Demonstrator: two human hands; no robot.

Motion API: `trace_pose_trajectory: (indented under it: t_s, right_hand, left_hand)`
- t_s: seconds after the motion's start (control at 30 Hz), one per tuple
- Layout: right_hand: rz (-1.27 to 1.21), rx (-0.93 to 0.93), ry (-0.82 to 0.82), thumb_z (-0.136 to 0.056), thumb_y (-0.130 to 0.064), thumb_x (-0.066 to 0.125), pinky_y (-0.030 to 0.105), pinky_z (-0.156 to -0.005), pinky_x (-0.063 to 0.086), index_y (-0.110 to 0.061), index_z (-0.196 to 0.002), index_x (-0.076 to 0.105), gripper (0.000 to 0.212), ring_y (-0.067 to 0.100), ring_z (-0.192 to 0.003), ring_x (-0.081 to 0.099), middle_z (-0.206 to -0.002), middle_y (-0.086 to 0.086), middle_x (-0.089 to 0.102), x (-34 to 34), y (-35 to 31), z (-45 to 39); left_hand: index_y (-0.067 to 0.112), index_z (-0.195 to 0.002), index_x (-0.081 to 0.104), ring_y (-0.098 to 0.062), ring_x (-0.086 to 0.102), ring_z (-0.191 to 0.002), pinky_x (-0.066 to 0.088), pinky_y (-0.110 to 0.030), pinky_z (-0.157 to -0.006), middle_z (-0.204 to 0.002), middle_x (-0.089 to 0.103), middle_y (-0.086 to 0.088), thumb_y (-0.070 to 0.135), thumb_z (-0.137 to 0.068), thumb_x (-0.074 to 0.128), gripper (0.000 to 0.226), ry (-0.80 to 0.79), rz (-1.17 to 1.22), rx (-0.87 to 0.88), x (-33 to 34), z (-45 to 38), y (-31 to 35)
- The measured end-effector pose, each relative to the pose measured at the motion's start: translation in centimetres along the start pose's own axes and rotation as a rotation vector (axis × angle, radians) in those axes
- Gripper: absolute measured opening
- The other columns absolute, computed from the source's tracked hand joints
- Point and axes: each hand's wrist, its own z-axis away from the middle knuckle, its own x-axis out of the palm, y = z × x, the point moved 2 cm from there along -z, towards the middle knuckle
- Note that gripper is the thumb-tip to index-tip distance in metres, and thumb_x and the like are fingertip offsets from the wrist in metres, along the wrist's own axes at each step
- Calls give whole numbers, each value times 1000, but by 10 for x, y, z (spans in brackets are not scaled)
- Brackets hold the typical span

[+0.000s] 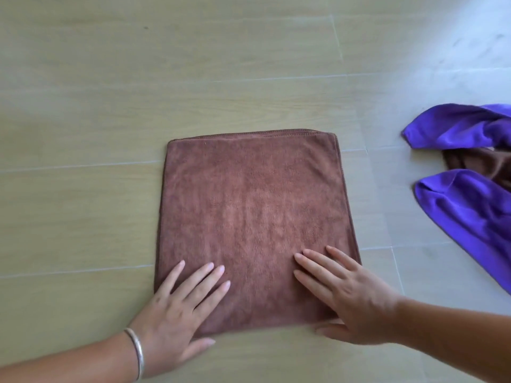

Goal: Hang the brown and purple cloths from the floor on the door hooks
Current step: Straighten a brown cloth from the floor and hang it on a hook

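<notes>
Both hands lie flat with fingers straight and spread, pressing down and gripping nothing. The left hand (177, 305), with a silver bangle (135, 352) at its wrist, rests on the near left corner of the folded brown cloth (254, 217); the right hand (348, 294) rests on its near right corner, thumb just off the near edge. The brown cloth sits square and smooth on the wood-look floor (83, 134). Well to the right of it lies a loose heap of purple cloths (470, 194) with a second brown piece (481, 161) between them. No door or hooks are in view. To do this step well, the person probably should smooth outward from the cloth's middle, then pinch one hemmed edge through all layers before lifting, so the fold holds on the way to a hook.
</notes>
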Motion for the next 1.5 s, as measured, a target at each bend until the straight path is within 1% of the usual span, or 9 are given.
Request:
trace_pose_trajectory:
  t_s: [0.27,0.43,0.57,0.7,0.8,0.93,1.1,1.23,1.5]
  right_hand:
    - [73,2,54,-89,-54,48,57,-107,30,-9,-147,35,74,33,-140,32,-154,15,28,15,-1,10]
    - [38,166,-16,-91,-24,48,50,-103,41,-14,-143,44,54,33,-135,41,-152,13,36,-3,-20,14]
    - [-55,340,-72,-87,-21,63,47,-101,43,-13,-135,53,50,34,-128,48,-141,15,50,-28,-42,29]
    - [-50,350,-138,-95,-26,50,44,-108,33,-17,-141,43,47,29,-136,37,-144,8,45,-70,-56,53]
    - [-60,392,-174,-99,-31,38,43,-113,26,-21,-144,35,46,25,-141,29,-150,5,38,-112,-59,67]
    - [-86,428,-176,-100,-40,30,40,-111,26,-24,-139,38,44,22,-138,32,-145,2,43,-179,-57,81]
    - [-88,420,-186,-100,-42,23,38,-109,28,-25,-133,40,41,19,-133,36,-137,-2,46,-271,-52,94]
    - [-101,414,-224,-91,-30,31,35,-107,29,-27,-135,38,46,15,-132,36,-134,-6,44,-349,-40,107]
    - [-122,413,-138,-100,-38,30,32,-104,35,-32,-133,46,37,13,-128,41,-131,-9,50,-531,-10,146]
  left_hand:
    - [7,-148,22,-29,37,-137,37,-60,-104,-152,35,-12,41,-83,36,75,-33,-52,-77,-1,5,-5]
    - [8,-140,48,-30,47,-131,45,-55,-98,-148,42,-10,11,-79,34,62,-60,11,-144,-10,13,3]
    - [14,-154,11,-19,13,-147,29,-40,-111,-162,5,-2,9,-87,19,68,-255,-38,-263,-21,22,5]
    - [18,-153,10,-15,20,-145,28,-34,-110,-159,19,2,8,-94,20,60,-340,-13,-343,-51,48,12]
    - [21,-152,16,-14,33,-139,31,-31,-107,-150,38,4,7,-91,29,64,-317,24,-392,-91,69,14]
    - [29,-150,21,-21,56,-110,37,-29,-77,-118,61,2,5,-85,41,72,-255,101,-489,-153,97,10]
    - [25,-151,14,-23,60,-106,37,-31,-98,-110,66,-2,8,-92,38,66,-266,94,-521,-234,119,5]
    - [29,-133,39,-25,60,-92,37,-31,-70,-95,67,2,12,-93,40,44,-224,92,-569,-306,135,-11]
    - [29,-114,55,-28,63,-85,40,-31,-64,-97,68,-3,23,-95,39,25,-173,198,-597,-498,175,-48]
